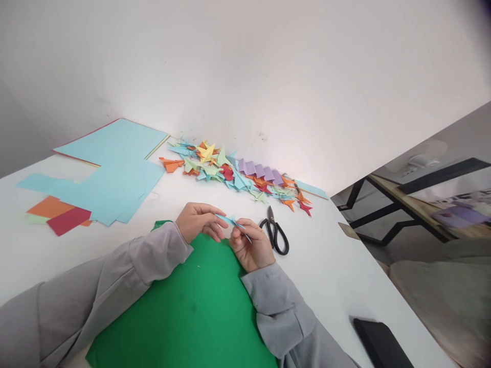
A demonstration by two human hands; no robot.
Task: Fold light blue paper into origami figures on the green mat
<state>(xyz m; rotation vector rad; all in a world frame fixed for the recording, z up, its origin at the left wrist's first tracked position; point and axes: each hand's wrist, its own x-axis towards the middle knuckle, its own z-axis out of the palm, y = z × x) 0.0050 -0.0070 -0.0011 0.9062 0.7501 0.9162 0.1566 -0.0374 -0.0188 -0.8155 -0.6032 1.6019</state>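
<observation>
A small light-blue folded paper piece [233, 220] is between my two hands, over the green sheet [184, 306]. My right hand [253, 246] pinches one end of it between thumb and fingers. At its other end, my left hand [201, 221] has thumb and forefinger closed on the tip, with the remaining fingers curled loosely below. The exact folds are too small to make out. Black-handled scissors [274, 232] lie just right of my right hand, blades pointing away from me.
A pile of colourful folded paper pieces [230, 171] stretches along the wall, with a purple pleated strip [261, 171] among them. Blue sheets [111, 189] lie at left, beside orange and red paper squares [69, 221]. A black flat object [380, 341] rests near the right table edge.
</observation>
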